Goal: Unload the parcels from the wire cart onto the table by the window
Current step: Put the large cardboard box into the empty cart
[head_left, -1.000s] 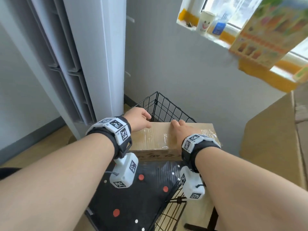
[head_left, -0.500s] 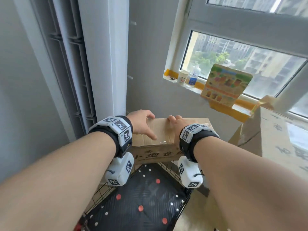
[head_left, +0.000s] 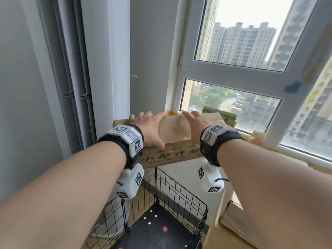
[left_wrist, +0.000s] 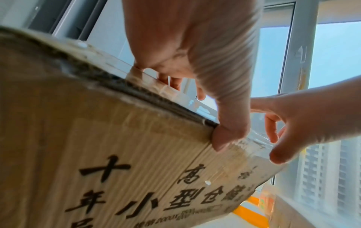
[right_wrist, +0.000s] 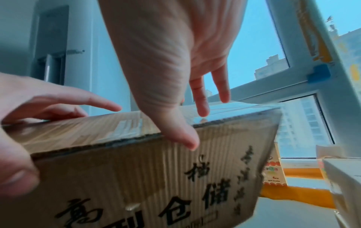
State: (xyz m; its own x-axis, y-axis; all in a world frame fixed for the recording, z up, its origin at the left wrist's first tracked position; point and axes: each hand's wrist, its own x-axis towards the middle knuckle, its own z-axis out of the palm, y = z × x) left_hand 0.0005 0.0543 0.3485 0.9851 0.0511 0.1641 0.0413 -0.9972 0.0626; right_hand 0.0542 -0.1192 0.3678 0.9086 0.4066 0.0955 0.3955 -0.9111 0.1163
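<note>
Lifting: cardboard parcel point(head_left: 172, 141) held in the air over the wire cart point(head_left: 161, 212), both hands on top
Left hand point(head_left: 149, 126): fingers spread over the lid toward the far edge, thumb hooked down on the near face; grips the parcel
Right hand point(head_left: 195, 123): fingers long and flat on the lid, thumb pressed on the near face; grips the parcel
Step advice: pinch looks shallow, so keep the parcel level, thumbs tight, and swing it right toward the boxes by the window
Parcel look: brown corrugated, clear tape under the fingertips, black Chinese print below the thumbs, worn top edge
</note>
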